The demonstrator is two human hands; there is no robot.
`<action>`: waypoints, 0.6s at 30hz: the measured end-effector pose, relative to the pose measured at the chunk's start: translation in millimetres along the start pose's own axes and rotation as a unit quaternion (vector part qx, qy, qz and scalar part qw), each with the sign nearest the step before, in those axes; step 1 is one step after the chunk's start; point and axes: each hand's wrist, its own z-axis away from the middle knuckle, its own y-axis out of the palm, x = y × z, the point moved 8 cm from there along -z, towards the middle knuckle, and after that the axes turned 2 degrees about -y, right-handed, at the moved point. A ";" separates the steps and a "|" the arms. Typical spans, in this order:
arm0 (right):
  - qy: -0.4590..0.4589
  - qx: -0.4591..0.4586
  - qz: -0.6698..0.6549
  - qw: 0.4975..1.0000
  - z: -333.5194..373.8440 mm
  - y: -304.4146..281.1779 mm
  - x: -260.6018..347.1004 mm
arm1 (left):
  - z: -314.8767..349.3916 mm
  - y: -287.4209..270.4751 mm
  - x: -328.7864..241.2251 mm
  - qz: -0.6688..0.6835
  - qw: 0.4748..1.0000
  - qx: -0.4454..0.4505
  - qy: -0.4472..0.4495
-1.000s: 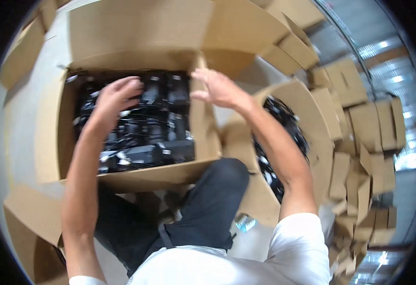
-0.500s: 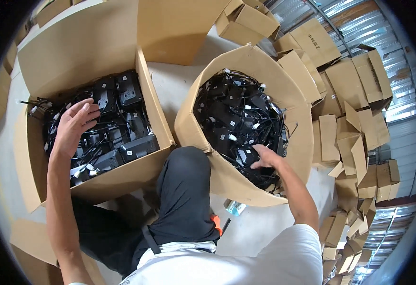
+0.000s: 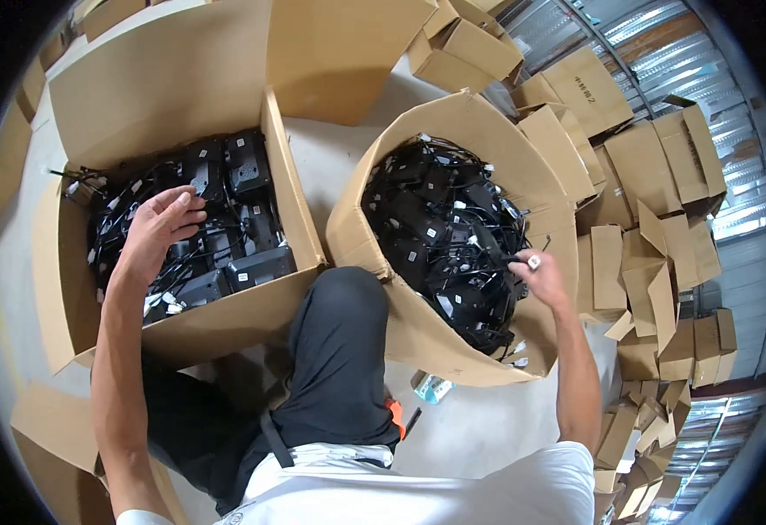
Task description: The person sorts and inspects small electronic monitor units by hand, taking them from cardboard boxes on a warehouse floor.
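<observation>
Over the left cardboard box (image 3: 294, 201) hovers my left hand (image 3: 162, 229), fingers stretched out and nothing in them. Below it lie black plastic devices (image 3: 260, 267) with black cables and white plugs, set roughly in rows. The right cardboard box (image 3: 348, 223) holds a jumbled heap of similar black devices (image 3: 418, 227) and tangled cables. At that heap's right side, my right hand (image 3: 539, 278) is closed in a pinch on a black cable (image 3: 516, 259). A small white piece shows at its fingers, too small to make out. The cable's far end is lost in the tangle.
My bent knee (image 3: 348, 306) comes up against the gap between the boxes. Many empty cartons (image 3: 641, 166) are piled along the right. A small light-blue package (image 3: 433, 387) lies on the floor beside an orange item (image 3: 394, 416). Tall flaps (image 3: 164, 79) rise behind the left box.
My right hand has moved right from the heap's lower middle and closed on a cable. The left hand keeps its open pose above the left box. The whole view has shifted slightly.
</observation>
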 end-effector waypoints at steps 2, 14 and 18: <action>0.006 -0.029 -0.031 0.999 -2.6 -34.6 32.9 | -1.2 8.8 1.2 0.014 1.000 0.010 -0.003; -0.212 -0.034 -0.222 0.951 -12.1 -85.6 353.7 | 26.4 72.9 -44.4 0.000 0.983 0.116 0.141; -0.266 0.109 -0.138 0.948 -17.9 -5.6 451.4 | 37.8 80.4 -74.6 0.178 0.929 0.177 0.270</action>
